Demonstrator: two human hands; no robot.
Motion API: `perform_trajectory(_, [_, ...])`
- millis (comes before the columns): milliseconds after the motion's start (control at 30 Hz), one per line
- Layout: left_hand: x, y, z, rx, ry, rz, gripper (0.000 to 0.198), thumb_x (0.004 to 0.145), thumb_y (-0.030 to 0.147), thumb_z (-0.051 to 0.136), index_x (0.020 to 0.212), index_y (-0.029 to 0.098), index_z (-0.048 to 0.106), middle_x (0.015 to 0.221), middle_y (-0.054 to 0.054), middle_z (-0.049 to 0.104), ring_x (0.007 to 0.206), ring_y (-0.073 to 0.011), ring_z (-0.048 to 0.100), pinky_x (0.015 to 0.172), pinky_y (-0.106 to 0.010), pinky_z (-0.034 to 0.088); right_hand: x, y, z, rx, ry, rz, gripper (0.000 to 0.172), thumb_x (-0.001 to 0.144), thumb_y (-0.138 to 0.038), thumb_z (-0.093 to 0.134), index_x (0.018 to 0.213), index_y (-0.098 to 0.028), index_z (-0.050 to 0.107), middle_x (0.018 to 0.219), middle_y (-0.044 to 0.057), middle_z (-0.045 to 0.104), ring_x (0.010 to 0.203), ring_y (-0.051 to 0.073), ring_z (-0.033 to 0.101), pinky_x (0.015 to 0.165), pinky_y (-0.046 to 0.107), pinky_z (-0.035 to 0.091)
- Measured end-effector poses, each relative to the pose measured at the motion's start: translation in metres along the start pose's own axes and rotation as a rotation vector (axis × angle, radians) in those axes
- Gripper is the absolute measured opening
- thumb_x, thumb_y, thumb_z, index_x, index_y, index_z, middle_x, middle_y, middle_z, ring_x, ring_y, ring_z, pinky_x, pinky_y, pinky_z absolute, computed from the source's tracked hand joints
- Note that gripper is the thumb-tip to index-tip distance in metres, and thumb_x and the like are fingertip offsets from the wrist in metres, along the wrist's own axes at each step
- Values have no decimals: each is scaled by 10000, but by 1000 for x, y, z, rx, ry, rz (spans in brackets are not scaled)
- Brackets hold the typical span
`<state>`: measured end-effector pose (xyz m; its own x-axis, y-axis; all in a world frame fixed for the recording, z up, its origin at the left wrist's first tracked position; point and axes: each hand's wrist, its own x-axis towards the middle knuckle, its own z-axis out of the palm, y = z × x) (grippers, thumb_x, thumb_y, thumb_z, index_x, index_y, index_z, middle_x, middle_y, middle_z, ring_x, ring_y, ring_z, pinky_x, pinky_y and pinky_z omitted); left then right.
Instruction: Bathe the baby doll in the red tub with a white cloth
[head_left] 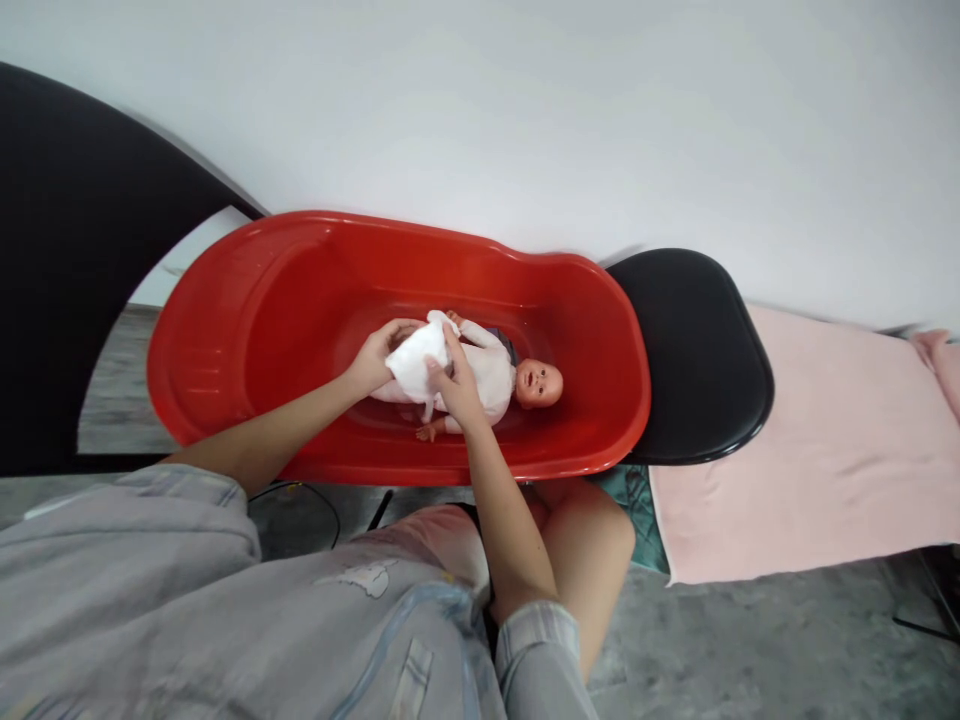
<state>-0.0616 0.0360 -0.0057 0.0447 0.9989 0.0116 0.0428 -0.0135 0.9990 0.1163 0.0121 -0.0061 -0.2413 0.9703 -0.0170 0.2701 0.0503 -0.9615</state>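
A red tub (307,310) by a white wall (525,120) holds a doll (491,380).

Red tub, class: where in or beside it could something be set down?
The red tub is bare toward image left, between its end rim and the left hand. The black seat is bare too, between tub and pink cloth. Mid-tub is crowded: doll, white item, left hand and right hand.
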Motion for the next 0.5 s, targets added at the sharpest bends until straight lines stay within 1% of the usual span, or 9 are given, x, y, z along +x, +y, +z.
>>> perform_trajectory(33, [0, 0, 0, -10, -29, 10, 788, 597, 575, 955, 1220, 164, 701, 1364, -182, 736, 1323, -397, 667, 1167, -506, 520, 3, -3, 0, -54, -38, -19, 805, 1045, -537, 633, 1732, -245, 333, 1794, 101, 329, 1691, 276, 275, 1334, 477, 371])
perform_trajectory(100, [0, -1, 0, -45, -108, 21, 933, 533, 524, 1015, 1326, 157, 689, 1428, -210, 701, 1362, -410, 649, 1163, -503, 528, 7, -6, -3, -136, -66, -49, 892, 982, -426, 763, 1726, -206, 324, 1801, 121, 307, 1719, 285, 173, 1387, 494, 250])
perform_trajectory(167, [-1, -1, 1, -123, -174, -1, 1098, 504, 494, 1040, 1465, 161, 627, 1477, -243, 666, 1378, -421, 644, 1119, -499, 563, 10, -5, -8, -162, -57, -73, 940, 921, -323, 834, 1703, -168, 335, 1783, 141, 338, 1720, 285, 157, 1412, 496, 150])
perform_trajectory(200, [-2, -1, 1, -163, -204, -29, 1165, 499, 474, 1042, 1527, 170, 585, 1491, -255, 655, 1377, -425, 647, 1088, -492, 585, 11, -4, -10, -169, -54, -80, 937, 896, -279, 851, 1686, -176, 358, 1769, 136, 365, 1716, 281, 177, 1417, 491, 135])
perform_trajectory(233, [-2, 0, 2, -196, -229, -66, 1205, 506, 445, 1036, 1576, 182, 547, 1499, -260, 650, 1372, -428, 653, 1055, -482, 604, 12, -2, -12, -179, -52, -87, 918, 873, -237, 859, 1662, -197, 392, 1753, 122, 396, 1710, 277, 203, 1418, 485, 138])
perform_trajectory(300, [-3, 3, 2, -243, -260, -152, 1177, 551, 362, 989, 1618, 204, 518, 1511, -250, 648, 1352, -427, 670, 997, -453, 631, 13, 2, -13, -196, -42, -111, 854, 840, -157, 849, 1599, -226, 465, 1717, 99, 454, 1694, 271, 255, 1416, 465, 169])
perform_trajectory(367, [-3, 6, 2, -280, -278, -233, 1068, 588, 262, 895, 1600, 217, 557, 1517, -217, 655, 1328, -417, 690, 959, -419, 644, 12, 6, -13, -196, -21, -134, 774, 824, -123, 833, 1528, -221, 525, 1668, 95, 514, 1653, 275, 345, 1401, 445, 226])
perform_trajectory(433, [-2, 9, 2, -310, -292, -282, 984, 583, 202, 800, 1550, 223, 622, 1507, -177, 674, 1300, -404, 708, 932, -393, 651, 11, 9, -11, -174, 5, -148, 673, 821, -136, 832, 1440, -202, 576, 1585, 104, 590, 1565, 286, 469, 1366, 438, 305])
perform_trajectory(500, [-2, 10, 3, -267, -289, -263, 902, 579, 206, 754, 1479, 222, 688, 1450, -151, 716, 1240, -392, 740, 894, -387, 660, 10, 9, -11, -154, 19, -154, 556, 816, -173, 841, 1326, -217, 624, 1474, 86, 660, 1461, 286, 563, 1321, 441, 381])
